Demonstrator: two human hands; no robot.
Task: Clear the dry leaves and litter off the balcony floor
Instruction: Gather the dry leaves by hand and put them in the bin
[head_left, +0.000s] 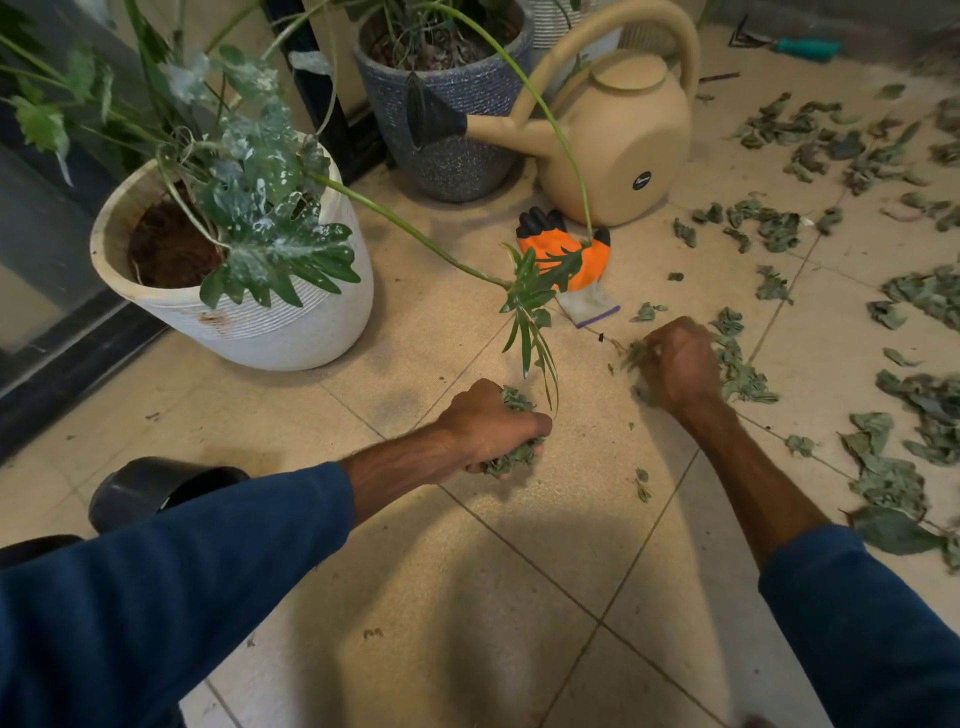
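Observation:
Dry grey-green leaves (862, 156) lie scattered over the beige tiled balcony floor (467, 597), mostly on the right side. My left hand (488, 426) grips a bunch of dry leaves (511, 457) just above the floor at the centre. My right hand (675, 364), blurred, is down on the floor with its fingers curled into a small pile of leaves (743, 374). Two loose leaves (642, 484) lie between my arms.
A white pot (291, 322) with a leafy plant stands at the left, its long stem arching over the floor. Behind are a grey pot (447, 140), a tan watering can (618, 140) and an orange glove (566, 254). A dark container (156, 488) sits by my left sleeve.

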